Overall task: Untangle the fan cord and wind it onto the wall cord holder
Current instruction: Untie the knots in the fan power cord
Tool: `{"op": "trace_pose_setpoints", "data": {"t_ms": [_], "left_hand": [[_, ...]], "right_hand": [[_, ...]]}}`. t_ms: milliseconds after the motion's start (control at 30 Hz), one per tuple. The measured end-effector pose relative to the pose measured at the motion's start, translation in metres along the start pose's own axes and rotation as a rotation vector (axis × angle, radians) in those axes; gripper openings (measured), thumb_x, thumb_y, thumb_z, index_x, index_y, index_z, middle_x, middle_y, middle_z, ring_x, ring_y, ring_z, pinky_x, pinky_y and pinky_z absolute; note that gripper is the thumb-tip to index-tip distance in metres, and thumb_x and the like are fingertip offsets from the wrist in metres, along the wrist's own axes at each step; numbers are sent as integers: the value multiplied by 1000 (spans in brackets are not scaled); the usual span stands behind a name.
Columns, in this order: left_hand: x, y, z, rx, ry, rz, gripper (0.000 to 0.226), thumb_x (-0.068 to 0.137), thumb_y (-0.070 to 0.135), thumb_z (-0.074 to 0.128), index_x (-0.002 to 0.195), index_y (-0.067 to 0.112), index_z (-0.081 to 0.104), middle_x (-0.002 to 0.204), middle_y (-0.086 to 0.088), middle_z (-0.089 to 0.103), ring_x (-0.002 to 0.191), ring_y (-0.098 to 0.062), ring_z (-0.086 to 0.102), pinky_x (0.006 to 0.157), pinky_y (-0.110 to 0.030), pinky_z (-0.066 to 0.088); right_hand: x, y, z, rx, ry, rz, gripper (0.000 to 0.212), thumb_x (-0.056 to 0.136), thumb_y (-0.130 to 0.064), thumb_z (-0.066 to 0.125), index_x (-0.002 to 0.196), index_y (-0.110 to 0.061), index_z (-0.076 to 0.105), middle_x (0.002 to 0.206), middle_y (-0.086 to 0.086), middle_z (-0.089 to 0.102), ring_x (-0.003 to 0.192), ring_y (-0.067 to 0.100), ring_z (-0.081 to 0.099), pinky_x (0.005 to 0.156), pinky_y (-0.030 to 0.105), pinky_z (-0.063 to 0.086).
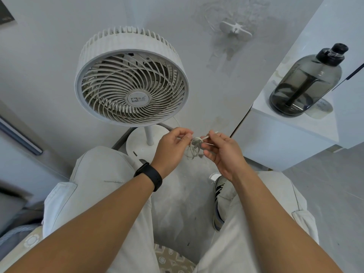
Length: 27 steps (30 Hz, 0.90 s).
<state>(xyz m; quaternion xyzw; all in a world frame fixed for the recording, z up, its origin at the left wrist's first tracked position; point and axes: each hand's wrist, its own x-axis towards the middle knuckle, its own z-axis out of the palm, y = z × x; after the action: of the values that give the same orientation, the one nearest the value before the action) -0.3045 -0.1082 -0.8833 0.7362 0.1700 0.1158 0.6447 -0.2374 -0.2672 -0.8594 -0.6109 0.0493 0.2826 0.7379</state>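
Both hands pinch the tangled fan cord just before the fan; left hand steadies the knot while right hand draws a strand loose; wall cord holder waits bare above.

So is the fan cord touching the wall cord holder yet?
Apart. The head view shows the fan cord bunched between the left hand and right hand, well below the bare wall cord holder.
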Motion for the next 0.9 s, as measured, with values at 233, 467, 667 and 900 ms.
{"op": "trace_pose_setpoints", "data": {"t_ms": [233,467,667,900], "left_hand": [[-7,4,1,283,-196,211,45,88,14,55,130,27,63,123,13,65,117,-5,53,99,-16,41],[-2,-2,-1,239,-179,206,27,98,8,62,121,22,64,110,11,71,105,-2,65,90,-11,47],[-4,-1,1,262,-180,239,26,96,11,66,120,22,63,102,9,69,86,-8,62,78,-24,53],[-5,-3,4,318,-19,328,35,94,11,69,126,24,60,115,5,59,78,-10,62,75,-28,57]], "right_hand": [[2,1,0,24,-107,-77,11,98,0,60,106,-5,66,92,10,70,89,22,68,84,28,59],[-2,11,5,-356,-104,-286,23,88,2,75,109,-6,66,88,2,68,83,10,67,80,25,56],[-1,12,6,-453,-48,-391,10,103,-13,60,103,-7,67,92,0,73,92,15,69,92,39,56],[2,16,6,-465,-29,-306,31,109,-32,49,89,-17,68,88,0,71,100,33,68,102,53,52]]}}
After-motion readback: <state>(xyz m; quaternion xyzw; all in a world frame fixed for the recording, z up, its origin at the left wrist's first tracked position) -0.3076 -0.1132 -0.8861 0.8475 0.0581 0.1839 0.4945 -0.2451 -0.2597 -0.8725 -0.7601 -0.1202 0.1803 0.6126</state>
